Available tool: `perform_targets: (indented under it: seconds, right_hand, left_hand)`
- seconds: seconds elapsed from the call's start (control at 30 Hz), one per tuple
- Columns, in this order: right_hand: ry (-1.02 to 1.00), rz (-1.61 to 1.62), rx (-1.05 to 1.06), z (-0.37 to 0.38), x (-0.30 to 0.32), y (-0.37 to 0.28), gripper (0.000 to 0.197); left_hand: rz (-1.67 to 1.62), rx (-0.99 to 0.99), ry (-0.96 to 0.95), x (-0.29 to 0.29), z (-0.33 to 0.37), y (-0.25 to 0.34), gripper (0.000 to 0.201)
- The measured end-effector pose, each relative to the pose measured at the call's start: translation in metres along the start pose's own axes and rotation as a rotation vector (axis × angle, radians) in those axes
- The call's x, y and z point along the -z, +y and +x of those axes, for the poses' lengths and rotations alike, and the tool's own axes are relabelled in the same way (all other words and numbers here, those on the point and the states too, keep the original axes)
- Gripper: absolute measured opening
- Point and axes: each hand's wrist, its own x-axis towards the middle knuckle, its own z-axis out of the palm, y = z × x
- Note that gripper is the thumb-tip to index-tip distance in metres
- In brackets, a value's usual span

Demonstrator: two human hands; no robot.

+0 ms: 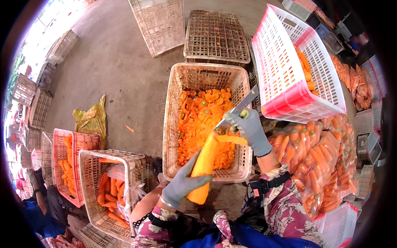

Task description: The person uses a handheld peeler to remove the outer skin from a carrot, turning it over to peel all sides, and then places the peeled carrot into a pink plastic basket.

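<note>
My left hand (184,184), in a grey glove, is wrapped round a large, mostly peeled carrot (202,169). The carrot tilts with its upper end away from me, over the near part of a dirty white crate (167,136). My right hand (251,129), gloved too, grips a peeling knife (247,100) with a flat metal blade. Part of the metal meets the carrot's upper end. An orange strip of peel (232,139) hangs from there below my right hand. Carrot peelings (202,128) and cut ends lie heaped in the crate. My right fingers hide the knife's handle.
At right stands a pink-and-white crate (285,62) with carrots, above bagged carrots (318,157). Left are a white crate (84,194) and a pink crate (78,144), both holding carrots. An upturned crate (217,37) sits beyond. Another person's arm (39,194) shows far left.
</note>
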Motion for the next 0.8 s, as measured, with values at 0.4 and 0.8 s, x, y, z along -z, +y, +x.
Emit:
perform_targets:
  seconds: [0.4, 0.8]
  right_hand:
    - [-0.203, 0.084, 0.05, -0.039, -0.047, -0.012, 0.023]
    - [0.341, -0.178, 0.396, 0.016, 0.025, 0.004, 0.018]
  left_hand:
    - [-0.644, 0.075, -0.014, 0.0, -0.015, 0.008, 0.063]
    - [-0.371, 0.144, -0.055, -0.008, -0.02, 0.015, 0.081]
